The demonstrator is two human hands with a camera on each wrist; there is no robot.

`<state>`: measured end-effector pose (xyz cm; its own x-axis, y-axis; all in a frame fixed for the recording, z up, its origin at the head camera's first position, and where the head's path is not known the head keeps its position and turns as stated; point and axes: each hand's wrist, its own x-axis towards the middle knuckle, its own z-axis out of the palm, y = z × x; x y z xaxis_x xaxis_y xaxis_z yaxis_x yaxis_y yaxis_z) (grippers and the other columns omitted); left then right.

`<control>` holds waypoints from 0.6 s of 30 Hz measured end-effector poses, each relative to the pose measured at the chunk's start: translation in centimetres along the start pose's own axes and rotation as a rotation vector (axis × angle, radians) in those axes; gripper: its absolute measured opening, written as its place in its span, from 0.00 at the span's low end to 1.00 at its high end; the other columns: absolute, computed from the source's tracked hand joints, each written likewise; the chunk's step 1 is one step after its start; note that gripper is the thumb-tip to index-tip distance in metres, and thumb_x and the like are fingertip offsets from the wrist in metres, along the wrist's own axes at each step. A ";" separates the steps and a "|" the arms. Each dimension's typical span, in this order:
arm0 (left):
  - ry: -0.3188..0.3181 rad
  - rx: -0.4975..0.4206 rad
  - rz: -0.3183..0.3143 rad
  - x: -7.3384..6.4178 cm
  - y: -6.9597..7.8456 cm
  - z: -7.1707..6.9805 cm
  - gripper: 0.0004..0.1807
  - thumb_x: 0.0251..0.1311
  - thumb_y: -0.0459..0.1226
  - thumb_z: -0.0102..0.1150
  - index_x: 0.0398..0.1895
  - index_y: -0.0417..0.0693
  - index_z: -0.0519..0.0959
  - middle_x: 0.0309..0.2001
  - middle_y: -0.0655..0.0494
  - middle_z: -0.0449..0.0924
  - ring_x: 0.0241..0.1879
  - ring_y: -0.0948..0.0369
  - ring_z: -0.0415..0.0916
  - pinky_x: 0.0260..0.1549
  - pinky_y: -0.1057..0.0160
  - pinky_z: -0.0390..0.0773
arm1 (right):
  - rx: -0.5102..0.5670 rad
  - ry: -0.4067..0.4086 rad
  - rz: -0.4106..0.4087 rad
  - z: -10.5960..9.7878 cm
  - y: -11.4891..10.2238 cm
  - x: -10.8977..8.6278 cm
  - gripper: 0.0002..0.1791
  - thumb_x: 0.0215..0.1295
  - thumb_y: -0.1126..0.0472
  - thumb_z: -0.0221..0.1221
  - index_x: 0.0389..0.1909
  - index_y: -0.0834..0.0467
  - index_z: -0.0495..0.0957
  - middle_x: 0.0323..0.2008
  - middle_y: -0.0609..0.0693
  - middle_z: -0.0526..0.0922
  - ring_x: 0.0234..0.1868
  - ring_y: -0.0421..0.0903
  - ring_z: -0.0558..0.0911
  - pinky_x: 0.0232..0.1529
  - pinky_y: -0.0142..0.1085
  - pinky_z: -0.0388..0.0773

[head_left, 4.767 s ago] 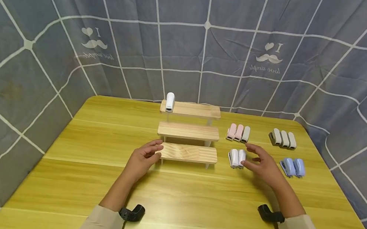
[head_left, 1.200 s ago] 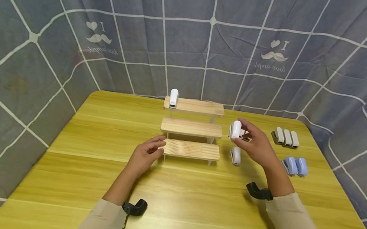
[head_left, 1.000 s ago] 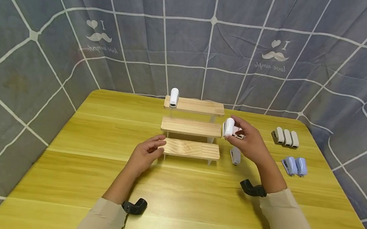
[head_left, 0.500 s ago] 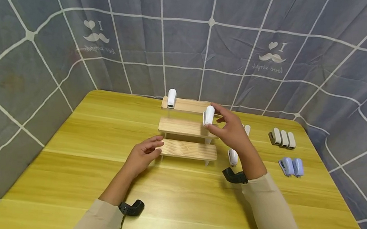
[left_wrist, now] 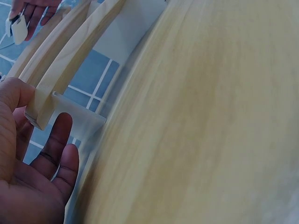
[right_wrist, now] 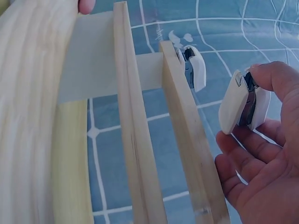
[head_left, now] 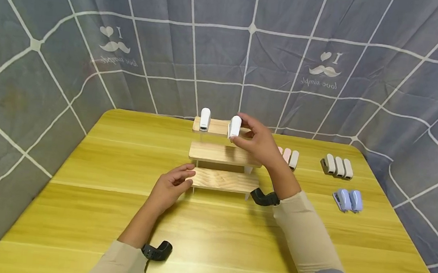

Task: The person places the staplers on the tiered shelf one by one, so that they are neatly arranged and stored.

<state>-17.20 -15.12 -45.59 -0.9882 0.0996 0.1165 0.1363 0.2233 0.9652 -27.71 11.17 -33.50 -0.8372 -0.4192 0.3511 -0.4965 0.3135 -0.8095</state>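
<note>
My right hand [head_left: 260, 141] pinches a white mini stapler [head_left: 234, 127] between thumb and fingers, just over the top step of a three-step wooden display stand [head_left: 225, 154]. In the right wrist view, the held stapler [right_wrist: 245, 102] appears apart from the top board [right_wrist: 191, 135]. Another white stapler [head_left: 204, 119] stands at the left end of that top step. My left hand [head_left: 169, 187] rests against the left end of the bottom step [head_left: 224, 180], its fingers loosely bent. In the left wrist view, the thumb touches the board's end [left_wrist: 44, 105] while other fingers stay apart from it.
Right of the stand are pink staplers [head_left: 287, 155] and a grey-white one [head_left: 293, 160], partly behind my right arm. Further right lie three grey-white staplers [head_left: 339, 166] and two blue ones [head_left: 348, 200] on the wooden table [head_left: 208, 242]. A grey checked curtain [head_left: 227, 57] surrounds the table.
My right hand has lifted one white stapler from the pair on the table and carried it left and back to the top step. My left hand has stayed at the bottom step.
</note>
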 end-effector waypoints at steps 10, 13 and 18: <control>0.007 -0.001 0.001 -0.2 0.1 0.0 0.15 0.67 0.34 0.60 0.55 0.40 0.83 0.64 0.59 0.74 0.65 0.57 0.69 0.54 0.65 0.73 | 0.035 -0.013 0.035 1.4 -0.6 1.8 0.39 0.61 0.60 0.69 0.73 0.57 0.65 0.58 0.55 0.78 0.56 0.51 0.78 0.57 0.48 0.74; 0.005 -0.009 0.002 -0.1 0.1 0.1 0.15 0.66 0.34 0.61 0.55 0.39 0.83 0.65 0.58 0.74 0.65 0.57 0.69 0.54 0.67 0.73 | 0.040 -0.011 0.044 1.6 -0.5 2.3 0.39 0.61 0.60 0.68 0.73 0.58 0.64 0.59 0.56 0.77 0.59 0.52 0.77 0.58 0.49 0.73; 0.005 -0.022 0.003 0.0 0.0 0.1 0.15 0.66 0.33 0.61 0.54 0.40 0.83 0.64 0.59 0.74 0.64 0.57 0.69 0.53 0.69 0.73 | 0.017 -0.011 0.051 1.9 -0.3 3.1 0.40 0.61 0.60 0.69 0.73 0.58 0.64 0.58 0.53 0.78 0.60 0.49 0.77 0.57 0.46 0.74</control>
<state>-17.20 -14.99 -45.58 -0.9881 0.0952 0.1204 0.1376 0.2014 0.9698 -29.70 8.17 -33.08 -0.8588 -0.4123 0.3039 -0.4489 0.3203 -0.8342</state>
